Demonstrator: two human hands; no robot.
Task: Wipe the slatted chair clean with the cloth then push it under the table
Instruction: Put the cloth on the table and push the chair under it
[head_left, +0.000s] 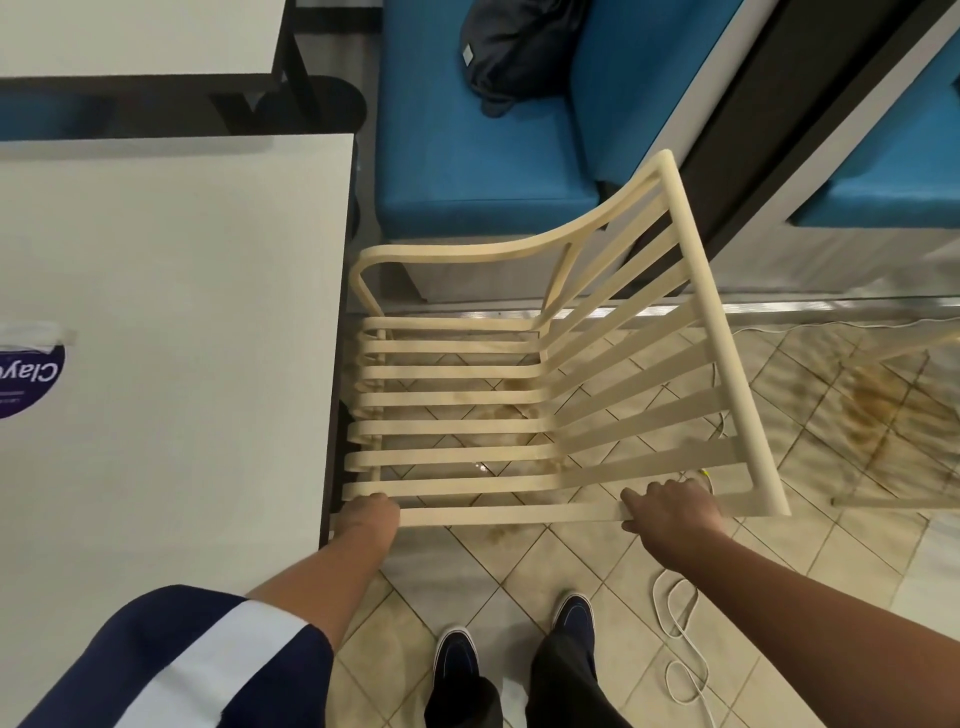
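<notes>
The cream slatted chair (467, 400) stands on the tiled floor right beside the white table (171, 291), its seat front against the table's edge and its backrest (691, 332) leaning off to the right. My left hand (370, 512) grips the nearest rail at the seat's front corner, close to the table edge. My right hand (670, 512) grips the same near rail where the seat meets the backrest. A bit of yellow shows just past my right hand's fingers; I cannot tell if it is the cloth.
A blue upholstered bench (467, 156) with a dark bag (514, 52) on it stands behind the chair. A second white table (130, 36) is at the back left. A white cable (680, 639) loops on the floor at my right. My shoes (519, 644) are just behind the chair.
</notes>
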